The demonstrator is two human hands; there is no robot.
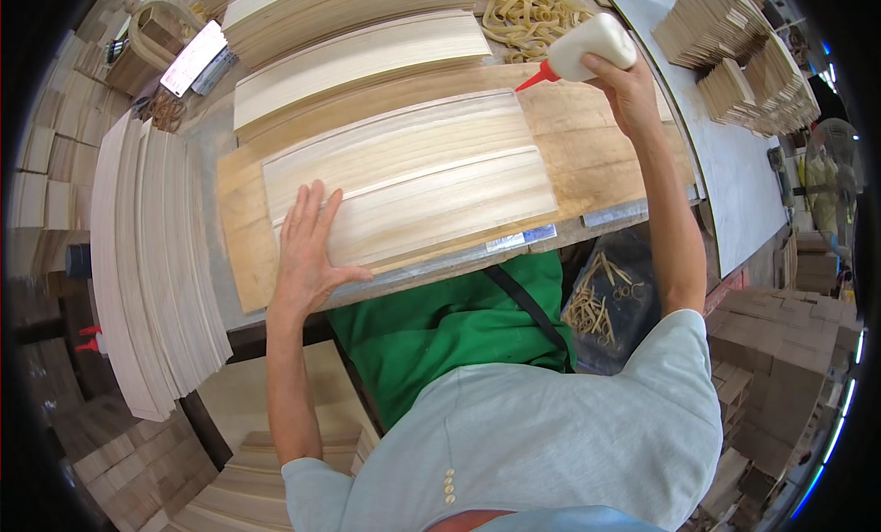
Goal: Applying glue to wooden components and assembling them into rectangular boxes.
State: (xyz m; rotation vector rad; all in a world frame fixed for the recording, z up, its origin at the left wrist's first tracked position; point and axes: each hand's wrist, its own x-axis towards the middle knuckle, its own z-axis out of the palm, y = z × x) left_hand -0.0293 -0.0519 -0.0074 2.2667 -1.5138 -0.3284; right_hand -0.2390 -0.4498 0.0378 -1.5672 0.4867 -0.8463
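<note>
Two pale wooden boards (431, 183) lie side by side on a larger plywood sheet (606, 128) on the bench. My left hand (312, 243) rests on their left end, fingers spread, thumb out over the near edge. At the far right corner of the boards, my right hand (624, 87) grips a white glue bottle (595, 47). The bottle is tilted, and its red nozzle points down and left at the far board's corner. Whether the tip touches the wood, or any glue is coming out, I cannot tell.
Stacks of thin boards stand behind (367, 59) and at the left (156, 266). A heap of tan rubber bands (528, 18) lies at the back. More wooden pieces (734, 55) are piled on the grey surface at right. Wood strips (601, 298) lie below the bench edge.
</note>
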